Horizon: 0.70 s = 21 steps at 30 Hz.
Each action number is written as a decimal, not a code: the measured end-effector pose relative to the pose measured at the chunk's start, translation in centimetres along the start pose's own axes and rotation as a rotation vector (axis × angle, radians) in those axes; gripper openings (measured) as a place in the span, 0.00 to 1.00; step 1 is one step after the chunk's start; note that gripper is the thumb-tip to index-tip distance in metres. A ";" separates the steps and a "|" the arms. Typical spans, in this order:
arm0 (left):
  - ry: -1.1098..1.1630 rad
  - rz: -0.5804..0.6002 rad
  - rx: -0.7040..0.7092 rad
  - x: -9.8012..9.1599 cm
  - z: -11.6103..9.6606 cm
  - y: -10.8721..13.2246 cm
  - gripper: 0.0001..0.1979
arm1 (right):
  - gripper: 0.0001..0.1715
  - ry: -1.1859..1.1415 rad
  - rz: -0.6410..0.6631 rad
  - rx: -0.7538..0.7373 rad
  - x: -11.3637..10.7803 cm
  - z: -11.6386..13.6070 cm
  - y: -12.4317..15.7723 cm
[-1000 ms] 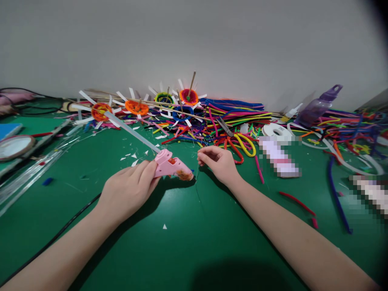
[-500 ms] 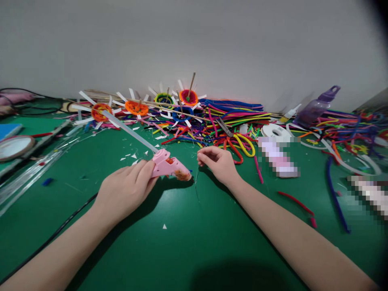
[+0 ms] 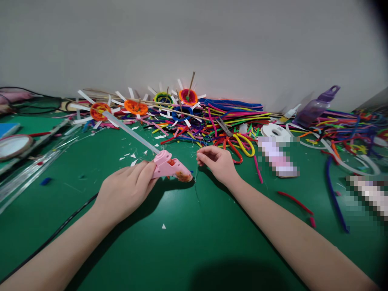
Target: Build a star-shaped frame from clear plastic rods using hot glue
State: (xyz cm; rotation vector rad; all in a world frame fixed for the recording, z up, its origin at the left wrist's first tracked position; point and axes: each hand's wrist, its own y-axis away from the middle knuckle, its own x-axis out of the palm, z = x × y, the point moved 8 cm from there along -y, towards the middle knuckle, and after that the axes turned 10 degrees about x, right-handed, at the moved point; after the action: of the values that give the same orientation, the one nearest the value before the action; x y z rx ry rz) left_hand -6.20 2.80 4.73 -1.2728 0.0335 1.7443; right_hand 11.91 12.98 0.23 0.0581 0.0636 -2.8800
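My left hand (image 3: 127, 194) is wrapped round a pink hot glue gun (image 3: 165, 163), its stained nozzle pointing right. A long translucent glue stick (image 3: 130, 132) sticks out of its back. The fingers of my right hand (image 3: 217, 161) are closed in a pinch on a thin strand (image 3: 195, 173), which hangs down just beyond the nozzle tip. Whether the strand is thread, wire or glue I cannot tell. Scissors (image 3: 244, 145) with yellow and red handles lie behind my right hand.
Along the wall lie pipe cleaners (image 3: 239, 111) and round orange flower shapes (image 3: 136, 107) with white strips. A white spool (image 3: 274, 132), a glue bottle (image 3: 290, 114) and a purple water bottle (image 3: 317, 107) stand at right. Tape (image 3: 15, 147) lies at left; a black cord (image 3: 63, 222) runs beside my left arm.
The glue gun has shifted very slightly right and down, closer to the strand. My right hand keeps its pinch in nearly the same place.
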 end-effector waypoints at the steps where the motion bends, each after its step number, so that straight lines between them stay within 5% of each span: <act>1: 0.003 -0.005 -0.001 0.0 0.0 0.0 0.07 | 0.12 0.000 0.001 -0.001 0.0 0.0 0.0; 21: -0.020 -0.045 0.029 -0.5 -0.6 -0.3 0.09 | 0.11 0.019 0.002 -0.001 0.1 0.1 0.0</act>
State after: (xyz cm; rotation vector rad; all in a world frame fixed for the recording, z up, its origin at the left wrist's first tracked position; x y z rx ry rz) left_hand -5.57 2.38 4.96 -1.2264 0.0182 1.7118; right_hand 11.84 12.98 0.31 0.0856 0.0689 -2.8776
